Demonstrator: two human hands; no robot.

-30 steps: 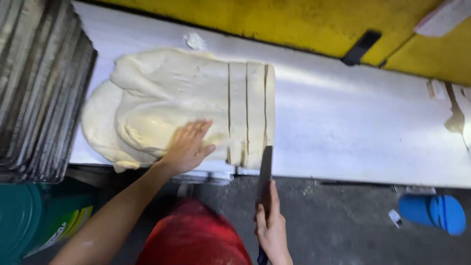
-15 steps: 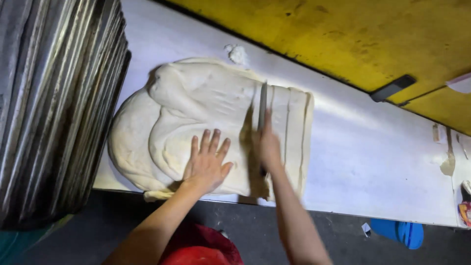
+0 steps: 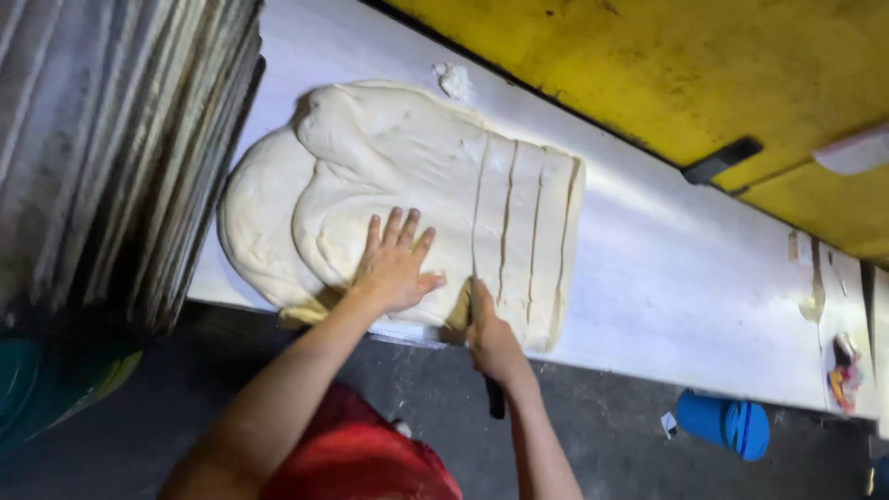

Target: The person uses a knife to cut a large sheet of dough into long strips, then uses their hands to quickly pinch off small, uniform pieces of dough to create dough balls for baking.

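Observation:
A big slab of pale dough (image 3: 389, 176) lies on the white work table (image 3: 685, 278). Its right end is sliced into three narrow strips (image 3: 532, 241). My left hand (image 3: 395, 266) rests flat on the dough with fingers spread, just left of the newest cut. My right hand (image 3: 491, 338) grips a knife at the table's near edge; the dark handle (image 3: 495, 400) sticks out below my wrist, and the blade is mostly hidden in the cut line.
A tall stack of metal trays (image 3: 120, 148) stands at the left, close to the dough. A small dough scrap (image 3: 454, 79) lies at the back. A yellow wall (image 3: 667, 65) runs behind the table. A blue object (image 3: 722, 424) lies on the floor.
My right hand brought the knife up onto the dough, then drew it back to the near edge, leaving a third cut line. My left hand stayed pressed on the dough.

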